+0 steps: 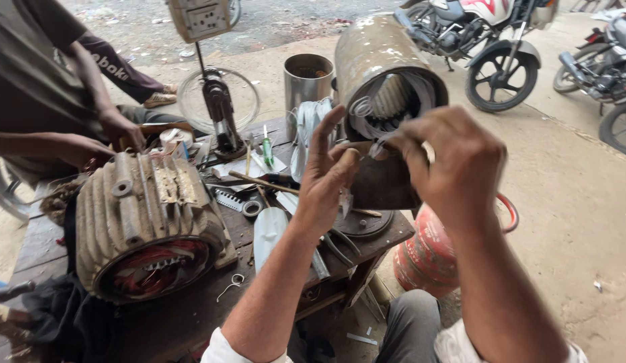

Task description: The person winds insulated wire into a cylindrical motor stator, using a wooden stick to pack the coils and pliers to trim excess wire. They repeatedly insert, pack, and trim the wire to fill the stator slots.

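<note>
Up close, both hands work at the open mouth of a stator, a rusty steel cylinder lying tilted at the desk's far right corner. Pale insulation slips and wire loops line the slots inside its bore. The left hand is open, fingers spread and pointing up, its palm against the lower rim of the stator's mouth. The right hand is curled, fingertips pinched on something small at the rim; what it grips is hidden behind the fingers.

Just left of the stator stands a metal can, upright near the desk's far edge, with something brownish showing inside its top; the rest of its contents cannot be made out. Between the can and the stator, pale coils lean upright.

Toward the middle of the desk lie sticks, a green-handled tool, a roll of tape and loose scraps. A ribbed motor sits at the near left, its open end facing the camera, red copper windings packed inside. Behind it rises a hand winder with a thin wheel.

At the far left edge another person's hands rest beside the motor. Below the desk's right edge stands a red gas cylinder on the ground, and motorcycles are parked beyond.
</note>
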`<state>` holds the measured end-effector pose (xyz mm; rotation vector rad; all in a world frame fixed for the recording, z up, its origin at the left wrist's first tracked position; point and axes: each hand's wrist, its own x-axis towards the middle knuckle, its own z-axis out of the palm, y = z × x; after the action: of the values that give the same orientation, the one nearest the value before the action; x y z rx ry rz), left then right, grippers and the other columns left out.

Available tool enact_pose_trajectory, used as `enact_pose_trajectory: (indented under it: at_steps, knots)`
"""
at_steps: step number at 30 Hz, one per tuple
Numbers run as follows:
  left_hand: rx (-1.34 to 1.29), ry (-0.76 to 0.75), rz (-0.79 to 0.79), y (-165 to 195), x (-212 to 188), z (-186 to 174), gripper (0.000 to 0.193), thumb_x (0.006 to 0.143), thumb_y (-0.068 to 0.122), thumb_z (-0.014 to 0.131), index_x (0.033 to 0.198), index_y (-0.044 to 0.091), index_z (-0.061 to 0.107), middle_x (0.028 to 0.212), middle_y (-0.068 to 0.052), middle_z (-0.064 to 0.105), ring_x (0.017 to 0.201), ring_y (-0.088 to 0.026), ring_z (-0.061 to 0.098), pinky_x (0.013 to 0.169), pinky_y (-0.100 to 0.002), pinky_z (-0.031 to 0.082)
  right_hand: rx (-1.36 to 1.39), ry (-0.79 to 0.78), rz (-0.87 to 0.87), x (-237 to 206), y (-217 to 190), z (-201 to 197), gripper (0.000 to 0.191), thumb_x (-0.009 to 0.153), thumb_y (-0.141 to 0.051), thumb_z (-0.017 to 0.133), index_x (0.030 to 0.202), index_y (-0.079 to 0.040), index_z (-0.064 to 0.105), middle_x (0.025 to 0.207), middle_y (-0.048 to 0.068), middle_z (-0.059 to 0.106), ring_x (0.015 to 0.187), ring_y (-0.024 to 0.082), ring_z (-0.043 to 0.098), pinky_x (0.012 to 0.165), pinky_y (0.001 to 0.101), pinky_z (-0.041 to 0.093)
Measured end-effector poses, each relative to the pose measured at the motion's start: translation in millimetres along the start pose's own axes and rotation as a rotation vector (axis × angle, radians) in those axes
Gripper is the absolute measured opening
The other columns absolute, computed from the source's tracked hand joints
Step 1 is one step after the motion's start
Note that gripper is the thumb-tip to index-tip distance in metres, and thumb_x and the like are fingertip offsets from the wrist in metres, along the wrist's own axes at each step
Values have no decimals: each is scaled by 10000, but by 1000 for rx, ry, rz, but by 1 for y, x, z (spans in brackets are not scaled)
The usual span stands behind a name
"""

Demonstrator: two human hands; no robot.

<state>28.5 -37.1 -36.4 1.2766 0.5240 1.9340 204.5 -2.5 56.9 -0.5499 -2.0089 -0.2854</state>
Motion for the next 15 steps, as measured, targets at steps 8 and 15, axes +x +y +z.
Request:
enact_pose_trajectory:
  at_steps: [8,15]
  knots:
    - [-181,-17,-29,-3,0,0,763,1031,277,625,1651,176,192,1172,-81,754,936,-109,642,827,-261,494,-170,-279,0,-27,-24,21,93,972,-57,714,894,-33,758,787,104,683,596,193,671,521,346,543]
    - [-127,-1,-1,-4,-1,-1,783,1055,322,658,1694,147,240,1129,-54,741,799,-51,496,713,-217,375,367,-108,164,6,-5,10,191,877,-150,840,1046,-84,777,1037,103,684,928,216,699,758,360,568]
